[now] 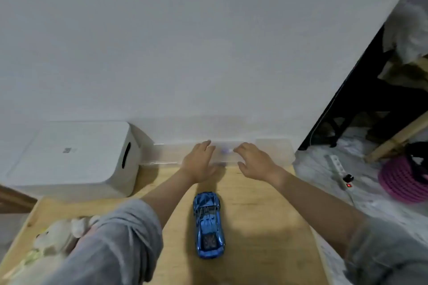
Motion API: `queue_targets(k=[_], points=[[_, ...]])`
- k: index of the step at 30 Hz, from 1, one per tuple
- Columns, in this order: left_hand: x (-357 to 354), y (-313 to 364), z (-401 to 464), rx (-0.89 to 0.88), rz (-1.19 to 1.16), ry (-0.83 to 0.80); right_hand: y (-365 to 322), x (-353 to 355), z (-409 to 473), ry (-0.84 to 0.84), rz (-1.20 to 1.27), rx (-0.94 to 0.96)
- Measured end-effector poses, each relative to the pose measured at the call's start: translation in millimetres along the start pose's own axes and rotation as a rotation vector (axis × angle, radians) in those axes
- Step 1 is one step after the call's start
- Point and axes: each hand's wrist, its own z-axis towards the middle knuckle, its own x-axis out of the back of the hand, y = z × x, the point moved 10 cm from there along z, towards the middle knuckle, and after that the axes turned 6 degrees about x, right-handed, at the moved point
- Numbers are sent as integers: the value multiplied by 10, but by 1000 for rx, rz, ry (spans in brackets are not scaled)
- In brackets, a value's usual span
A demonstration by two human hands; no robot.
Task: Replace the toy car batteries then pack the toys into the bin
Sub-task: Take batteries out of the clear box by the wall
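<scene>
Wooden table (254, 210) against white wall (185, 41) — both grips wide, holding nothing.

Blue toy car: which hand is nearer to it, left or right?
Left, narrowly. The left hand sits just beyond the blue toy car, slightly to its left. The right hand is also beyond it but farther off to the right. Neither touches it.

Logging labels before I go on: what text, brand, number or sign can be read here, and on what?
None can be read.
White box: a small grey mark on its top, too blurred to read.
Blue toy car: patterned body, no legible lettering.
Power strip: a red lit switch, no readable text.
</scene>
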Motion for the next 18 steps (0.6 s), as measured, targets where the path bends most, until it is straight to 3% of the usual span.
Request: queue_targets(k=[6,14,18], points=[[-301,-83,287,15,83,-40,83,-277,170,-111,-171,31],[-411,-143,328,-62,187,105,-142,-194,271,133,-392,191],[-419,-160,344,-92,249,102,-139,-221,291,108,-381,169]])
